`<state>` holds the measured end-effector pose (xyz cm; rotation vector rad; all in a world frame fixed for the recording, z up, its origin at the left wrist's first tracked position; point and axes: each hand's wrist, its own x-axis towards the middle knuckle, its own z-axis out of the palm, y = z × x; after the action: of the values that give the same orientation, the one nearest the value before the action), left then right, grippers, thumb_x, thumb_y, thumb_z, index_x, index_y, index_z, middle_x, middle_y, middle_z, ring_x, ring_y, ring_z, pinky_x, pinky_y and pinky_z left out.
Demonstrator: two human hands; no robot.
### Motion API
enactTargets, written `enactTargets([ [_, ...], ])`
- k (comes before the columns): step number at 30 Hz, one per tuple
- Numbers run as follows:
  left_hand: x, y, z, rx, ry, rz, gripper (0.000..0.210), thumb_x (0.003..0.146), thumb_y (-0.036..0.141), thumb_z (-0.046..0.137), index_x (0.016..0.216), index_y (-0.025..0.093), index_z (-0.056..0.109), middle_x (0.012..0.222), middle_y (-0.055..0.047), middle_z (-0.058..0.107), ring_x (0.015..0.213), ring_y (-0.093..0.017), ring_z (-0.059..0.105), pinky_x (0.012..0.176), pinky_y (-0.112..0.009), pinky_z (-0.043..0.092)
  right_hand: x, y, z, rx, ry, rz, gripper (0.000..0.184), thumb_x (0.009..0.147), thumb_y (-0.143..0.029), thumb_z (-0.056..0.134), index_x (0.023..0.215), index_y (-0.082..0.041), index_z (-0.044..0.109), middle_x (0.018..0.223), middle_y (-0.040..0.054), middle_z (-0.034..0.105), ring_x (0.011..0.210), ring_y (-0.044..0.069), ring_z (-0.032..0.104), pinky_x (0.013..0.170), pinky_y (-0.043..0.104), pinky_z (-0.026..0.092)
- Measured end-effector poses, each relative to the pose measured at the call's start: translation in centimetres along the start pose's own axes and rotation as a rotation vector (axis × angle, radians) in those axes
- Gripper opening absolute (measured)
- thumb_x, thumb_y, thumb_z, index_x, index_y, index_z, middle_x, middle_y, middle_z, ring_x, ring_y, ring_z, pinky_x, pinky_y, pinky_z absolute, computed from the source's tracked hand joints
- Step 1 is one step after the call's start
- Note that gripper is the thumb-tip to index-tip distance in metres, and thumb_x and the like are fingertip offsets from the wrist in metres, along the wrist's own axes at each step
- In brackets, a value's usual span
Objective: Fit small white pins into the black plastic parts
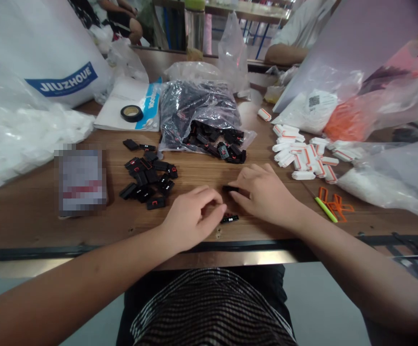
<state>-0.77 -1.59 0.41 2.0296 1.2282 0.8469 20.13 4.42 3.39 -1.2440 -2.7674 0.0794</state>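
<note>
The small black piece [228,188] lies between the two hands, nearer the right hand [259,188], which touches its right end; its long axis runs roughly side to side, the free end pointing left toward the left hand [194,217], though which end is its front is too small to tell. The right hand has thumb and forefinger narrowed about the piece, seemingly in a light pinch. The left hand is loosely curled, thumb near forefinger, and whether anything sits in it I cannot tell. Just beside its fingertips, a dotted black strip [229,219] lies nearly crosswise on the table [198,173]. Beyond the left hand, to its left, is a pile of black casings [147,175]; beyond both hands, a clear bag [198,101] of black parts; right of the right hand, white pieces [304,158] and a green-handled tool [326,209]
</note>
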Motion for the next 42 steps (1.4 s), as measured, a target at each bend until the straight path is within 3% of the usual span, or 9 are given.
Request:
enactTargets([
  [3, 0.9, -1.0, 0.2, -0.013, 0.095, -0.039, 0.008, 0.09, 0.017, 0.061, 0.096, 0.019, 0.065, 0.086, -0.001, 0.066, 0.073, -0.012, 0.06, 0.065, -0.025, 0.047, 0.7, -0.4, 0.2, 0.195, -0.045, 0.078, 0.022, 0.092, -0.029, 0.055, 0.095, -0.021, 0.076, 0.081, 0.0038, 0.072, 0.076, 0.019, 0.062, 0.073, 0.034, 0.037],
  [6, 1.7, -1.6, 0.4, -0.008, 0.094, -0.079, 0.029, 0.085, 0.014, 0.066, 0.113, 0.02, 0.064, 0.102, -0.003, 0.069, 0.073, -0.011, 0.062, 0.068, -0.026, 0.051, 1.5, -0.7, 0.5, 0.363, -0.043, 0.191, 0.021, 0.088, -0.028, 0.059, 0.099, -0.022, 0.076, 0.075, 0.0, 0.073, 0.065, 0.014, 0.062, 0.064, 0.029, 0.038],
  [10, 2.2, -1.6, 0.5, 0.05, 0.067, -0.072, 0.03, 0.082, 0.012, 0.069, 0.111, 0.02, 0.065, 0.1, -0.002, 0.068, 0.073, -0.012, 0.063, 0.074, -0.03, 0.053, 2.0, -1.6, 0.5, 0.308, -0.03, 0.274, 0.019, 0.085, -0.032, 0.062, 0.082, -0.021, 0.077, 0.07, 0.0019, 0.073, 0.061, 0.015, 0.061, 0.058, 0.029, 0.036],
  [16, 2.2, -1.5, 0.4, 0.129, 0.064, -0.037, 0.027, 0.083, 0.015, 0.07, 0.109, 0.02, 0.067, 0.093, -0.002, 0.066, 0.075, -0.014, 0.061, 0.074, -0.031, 0.052, 1.7, -2.9, -0.2, 0.299, -0.07, 0.219, 0.033, 0.09, -0.029, 0.053, 0.065, -0.02, 0.072, 0.058, 0.0017, 0.067, 0.052, 0.012, 0.054, 0.057, 0.03, 0.035],
  [20, 2.1, -1.7, 0.3, 0.131, 0.021, -0.026, 0.027, 0.085, 0.012, 0.066, 0.11, 0.02, 0.069, 0.094, -0.001, 0.069, 0.072, -0.013, 0.06, 0.071, -0.029, 0.051, -0.7, -0.3, -1.8, 0.429, 0.042, 0.274, 0.027, 0.09, -0.032, 0.054, 0.083, -0.021, 0.078, 0.073, 0.0009, 0.074, 0.063, 0.014, 0.062, 0.061, 0.027, 0.042],
  [23, 2.1, -1.9, 0.1, 0.122, -0.016, -0.033, 0.029, 0.084, 0.011, 0.067, 0.112, 0.02, 0.069, 0.09, -0.001, 0.07, 0.072, -0.013, 0.061, 0.072, -0.029, 0.051, -3.9, 3.9, -2.6, 0.357, 0.159, 0.448, 0.024, 0.086, -0.037, 0.06, 0.08, -0.022, 0.077, 0.075, 0.0017, 0.075, 0.067, 0.016, 0.064, 0.061, 0.028, 0.044],
  [28, 2.3, -2.0, -0.5, 0.09, -0.081, 0.008, 0.021, 0.086, 0.012, 0.067, 0.103, 0.022, 0.073, 0.096, -0.001, 0.073, 0.078, -0.014, 0.064, 0.074, -0.029, 0.051, -7.9, 8.7, -1.2, 0.233, 0.035, 0.638, 0.02, 0.082, -0.038, 0.065, 0.078, -0.022, 0.078, 0.069, 0.0015, 0.073, 0.065, 0.019, 0.064, 0.063, 0.032, 0.046],
  [33, 2.1, -1.6, -0.4, 0.072, -0.097, 0.02, 0.02, 0.087, 0.012, 0.066, 0.103, 0.022, 0.073, 0.098, -0.002, 0.073, 0.072, -0.012, 0.063, 0.072, -0.027, 0.052, -8.0, 8.4, 0.3, 0.308, 0.069, 0.651, 0.023, 0.082, -0.039, 0.067, 0.093, -0.024, 0.08, 0.082, 0.0028, 0.077, 0.074, 0.019, 0.066, 0.067, 0.031, 0.048],
  [42, 1.5, -1.6, 0.2, 0.1, -0.092, 0.005, 0.019, 0.086, 0.017, 0.069, 0.104, 0.024, 0.072, 0.092, 0.0, 0.072, 0.068, -0.011, 0.061, 0.069, -0.027, 0.05, -8.3, 9.1, 0.7, 0.377, 0.062, 0.745, 0.02, 0.076, -0.041, 0.071, 0.077, -0.023, 0.079, 0.07, 0.0023, 0.073, 0.065, 0.017, 0.061, 0.061, 0.029, 0.044],
])
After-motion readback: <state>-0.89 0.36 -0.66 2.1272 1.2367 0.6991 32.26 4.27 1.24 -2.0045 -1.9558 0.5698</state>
